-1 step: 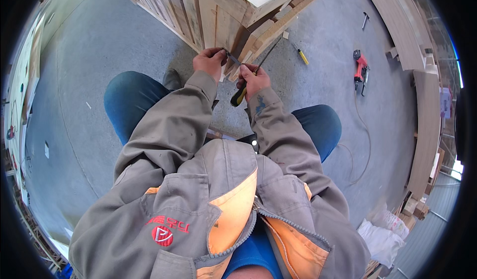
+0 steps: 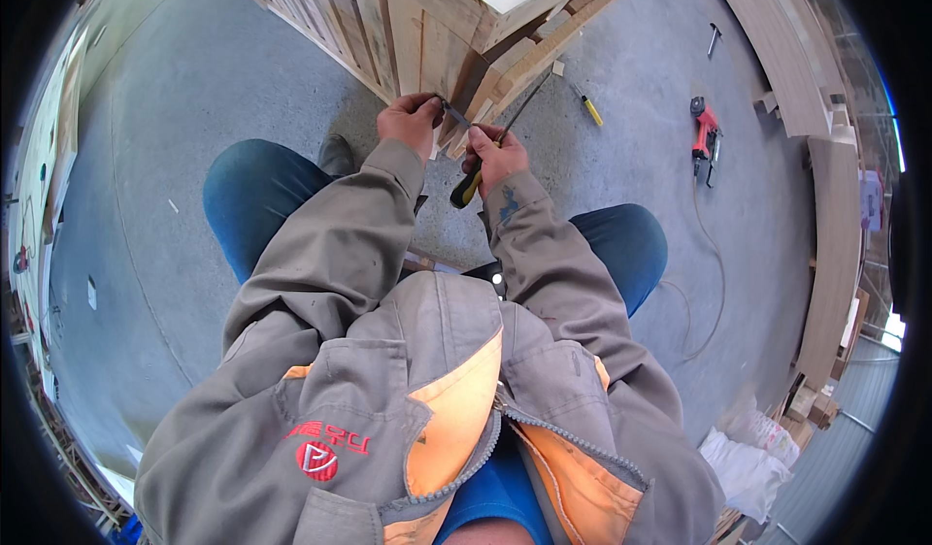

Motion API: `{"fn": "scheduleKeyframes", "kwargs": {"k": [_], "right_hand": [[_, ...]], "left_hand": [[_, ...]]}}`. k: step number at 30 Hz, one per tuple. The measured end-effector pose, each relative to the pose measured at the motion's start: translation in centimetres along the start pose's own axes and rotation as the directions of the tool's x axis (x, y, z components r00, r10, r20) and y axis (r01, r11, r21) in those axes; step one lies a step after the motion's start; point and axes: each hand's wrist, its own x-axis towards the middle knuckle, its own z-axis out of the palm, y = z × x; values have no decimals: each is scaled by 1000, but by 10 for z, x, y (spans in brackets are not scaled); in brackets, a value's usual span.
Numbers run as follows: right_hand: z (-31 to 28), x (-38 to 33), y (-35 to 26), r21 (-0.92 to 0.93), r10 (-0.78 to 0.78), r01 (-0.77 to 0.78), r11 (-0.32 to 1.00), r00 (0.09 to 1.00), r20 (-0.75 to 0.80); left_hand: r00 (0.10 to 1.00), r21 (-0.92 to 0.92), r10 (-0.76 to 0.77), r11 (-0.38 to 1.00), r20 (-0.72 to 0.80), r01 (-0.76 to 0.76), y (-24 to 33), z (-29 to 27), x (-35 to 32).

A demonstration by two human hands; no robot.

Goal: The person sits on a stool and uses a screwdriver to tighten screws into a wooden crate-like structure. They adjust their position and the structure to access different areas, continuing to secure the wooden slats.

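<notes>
My left hand (image 2: 413,121) pinches one end of a small, dark, narrow metal strip (image 2: 454,113) between thumb and fingers. The other end of the strip meets the thumb and fingertips of my right hand (image 2: 499,159). Held in that same right hand is a screwdriver (image 2: 463,192) with a black and yellow handle, its long shaft slanting away to the upper right. Both hands are in front of the near corner of a large wooden structure (image 2: 413,35), made of planks with a pale panel on top. Whether the strip touches the wood, I cannot tell.
Right of the corner, a yellow-handled tool (image 2: 590,110) lies on the concrete floor (image 2: 621,157). Farther right are a red power tool (image 2: 704,132) with a hose and a hammer (image 2: 715,40). Long boards (image 2: 833,254) line the right side, above white sacks (image 2: 746,472).
</notes>
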Motion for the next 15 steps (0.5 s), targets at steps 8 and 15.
{"fn": "scheduleKeyframes", "kwargs": {"k": [8,15], "right_hand": [[1,-1,1,-9,-22,22,1000,1000,-17],[-2,3,5,-65,-55,54,996,998,-12]], "left_hand": [[988,425,148,892,51,-156,4,0,-16],[974,522,215,824,75,-222,-1,-2,-15]]}}
